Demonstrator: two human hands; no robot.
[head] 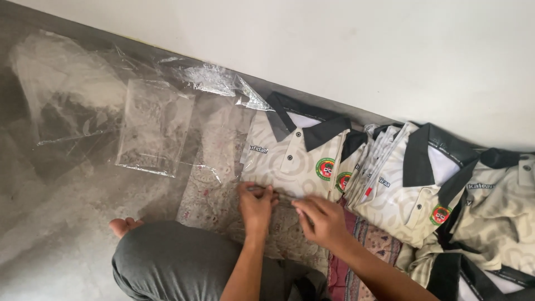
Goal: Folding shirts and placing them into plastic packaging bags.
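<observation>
1. The left hand [256, 205] and right hand [322, 218] pinch the lower edge of a folded cream polo shirt with a black collar [292, 153], lying on the floor beside similar shirts [423, 184].
2. Even tension from both pinches should keep the fold flat.
3. Clear plastic bags [153, 125] lie to the left.

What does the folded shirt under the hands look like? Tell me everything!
The folded shirt is cream with a faint swirly pattern, a black collar, white buttons down the front and a round green and red badge on the chest. It looks like smooth sports cloth. It lies flat on the floor, collar toward the wall, inside a clear plastic bag. The left hand and right hand pinch along its near edge. Another folded shirt lies beside it.
</observation>
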